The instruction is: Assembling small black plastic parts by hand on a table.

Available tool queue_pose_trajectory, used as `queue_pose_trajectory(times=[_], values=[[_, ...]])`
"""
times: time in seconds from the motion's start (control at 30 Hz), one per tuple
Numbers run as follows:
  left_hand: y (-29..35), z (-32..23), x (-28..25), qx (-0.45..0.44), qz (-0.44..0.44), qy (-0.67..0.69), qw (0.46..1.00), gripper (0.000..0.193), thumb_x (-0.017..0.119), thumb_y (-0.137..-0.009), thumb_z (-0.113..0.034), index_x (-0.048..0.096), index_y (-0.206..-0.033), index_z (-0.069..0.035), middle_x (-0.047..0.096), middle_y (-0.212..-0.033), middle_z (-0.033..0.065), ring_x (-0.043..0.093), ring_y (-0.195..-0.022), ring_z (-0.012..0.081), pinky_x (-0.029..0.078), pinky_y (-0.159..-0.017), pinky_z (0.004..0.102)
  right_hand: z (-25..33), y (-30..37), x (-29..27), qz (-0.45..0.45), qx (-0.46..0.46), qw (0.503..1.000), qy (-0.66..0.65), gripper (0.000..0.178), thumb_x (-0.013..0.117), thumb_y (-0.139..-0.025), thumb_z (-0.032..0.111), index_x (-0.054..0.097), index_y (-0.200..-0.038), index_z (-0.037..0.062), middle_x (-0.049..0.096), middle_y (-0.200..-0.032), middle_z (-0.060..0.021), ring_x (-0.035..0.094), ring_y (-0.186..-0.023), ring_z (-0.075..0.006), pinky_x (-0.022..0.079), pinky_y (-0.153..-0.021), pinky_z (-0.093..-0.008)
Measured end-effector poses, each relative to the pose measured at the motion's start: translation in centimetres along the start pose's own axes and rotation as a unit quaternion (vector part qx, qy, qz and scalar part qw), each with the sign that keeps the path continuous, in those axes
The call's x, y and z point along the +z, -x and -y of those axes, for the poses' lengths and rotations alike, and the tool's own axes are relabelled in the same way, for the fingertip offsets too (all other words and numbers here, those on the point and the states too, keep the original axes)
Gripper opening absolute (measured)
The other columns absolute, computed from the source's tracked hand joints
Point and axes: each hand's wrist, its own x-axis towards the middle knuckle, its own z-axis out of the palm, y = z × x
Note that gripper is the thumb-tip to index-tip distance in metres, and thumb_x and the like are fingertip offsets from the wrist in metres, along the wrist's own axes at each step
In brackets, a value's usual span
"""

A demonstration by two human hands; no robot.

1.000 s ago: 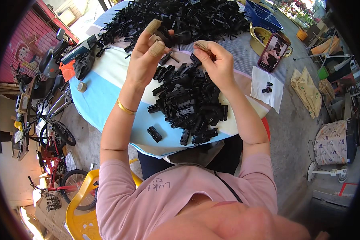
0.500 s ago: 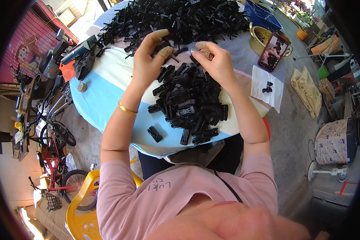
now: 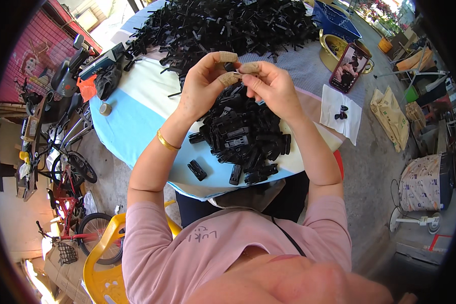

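My left hand (image 3: 202, 86) and my right hand (image 3: 268, 83) meet above the table, fingertips wrapped in tan tape. Together they pinch a small black plastic part (image 3: 231, 67) between them. Right below the hands lies a heap of black plastic clips (image 3: 243, 134) on the blue and white tablecloth (image 3: 137, 121). A much larger pile of black parts (image 3: 223, 25) covers the far side of the table. A single loose clip (image 3: 197, 169) sits near the table's front edge.
A phone (image 3: 347, 66) leans against a yellow pot (image 3: 334, 48) at the right. A white paper with a few black pieces (image 3: 341, 112) lies beside it. A yellow chair (image 3: 104, 253) stands at lower left, bicycles (image 3: 68, 172) further left, a blue tray (image 3: 334, 20) far right.
My hands have come closer together and lifted slightly toward me, the left hand drawing back from the far pile, both now gripping one small part.
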Motion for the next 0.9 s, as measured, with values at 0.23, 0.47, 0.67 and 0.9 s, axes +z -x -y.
queue_pose_trajectory(times=[0.23, 0.47, 0.67, 0.9], values=[[-0.6, -0.1, -0.6, -0.016, 0.028, 0.010, 0.999, 0.032, 0.059, -0.080, 0.003, 0.052, -0.112, 0.000, 0.059, -0.101, 0.0087, 0.057, -0.085, 0.0108, 0.047, -0.075, 0.0230, 0.2, -0.3, -1.2, 0.037, 0.092, 0.994, -0.054, 0.010, 0.052, -0.088, 0.012, 0.056, -0.092, 0.0031, 0.057, -0.070, -0.0031, 0.041, -0.049, -0.0017, 0.030, -0.042, -0.0149], [0.1, -0.2, -0.4, 0.011, 0.031, -0.026, 0.999, 0.034, 0.058, -0.080, 0.004, 0.051, -0.113, 0.001, 0.059, -0.104, 0.0112, 0.059, -0.087, 0.0120, 0.049, -0.079, 0.0241, 0.3, -0.3, -0.6, 0.017, 0.047, 0.998, 0.044, 0.015, 0.052, -0.088, 0.011, 0.062, -0.096, 0.0016, 0.055, -0.063, 0.0006, 0.037, -0.048, -0.0001, 0.027, -0.042, -0.0145], [0.4, -1.1, 0.1, 0.027, 0.016, -0.095, 0.995, 0.033, 0.059, -0.080, 0.004, 0.052, -0.112, 0.002, 0.059, -0.102, 0.0089, 0.058, -0.085, 0.0098, 0.048, -0.077, 0.0225, 0.2, 0.0, -0.8, 0.026, -0.016, 0.994, 0.102, 0.016, 0.054, -0.087, 0.011, 0.063, -0.095, 0.0013, 0.055, -0.062, 0.0019, 0.037, -0.048, 0.0003, 0.027, -0.042, -0.0150], [0.5, -0.4, 0.9, 0.098, -0.042, -0.138, 0.985, 0.020, 0.063, -0.076, 0.003, 0.056, -0.095, 0.001, 0.061, -0.090, 0.0068, 0.059, -0.077, 0.0110, 0.048, -0.070, 0.0230, 0.4, 0.4, 0.1, -0.003, 0.018, 0.994, 0.104, 0.014, 0.054, -0.087, 0.011, 0.063, -0.090, 0.0013, 0.055, -0.061, 0.0019, 0.040, -0.049, -0.0008, 0.030, -0.044, -0.0157]])
